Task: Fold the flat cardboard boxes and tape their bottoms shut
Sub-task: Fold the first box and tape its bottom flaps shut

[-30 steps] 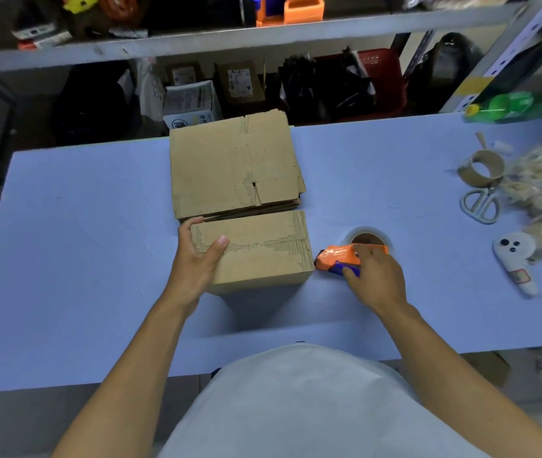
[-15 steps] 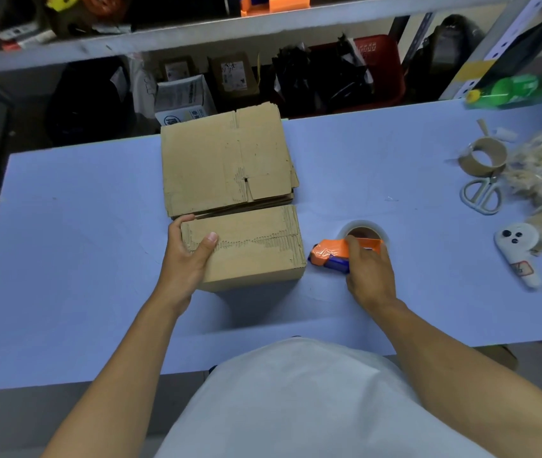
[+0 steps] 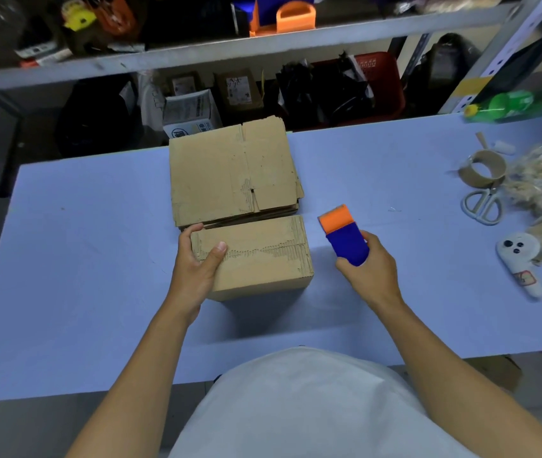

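My left hand [image 3: 197,269] grips the left end of the folded box [image 3: 256,256], thumb on top and fingers wrapped over the far edge. I judge that is to pin the flaps shut along the ragged seam while tape goes on. The box stands on the bench [image 3: 81,259], bottom up, touching the near edge of the flat stack [image 3: 233,170]. That stack lies just behind, probably kept close so the next blank is within reach.

My right hand [image 3: 368,272] holds the tape dispenser [image 3: 345,236] off the bench, just right of the box, fingers curled round its blue body, orange end pointing away. I can't see any tape pulled out yet.

I can't see inside the box. To the far right lie a spent tape core [image 3: 482,168] and scissors [image 3: 482,206].
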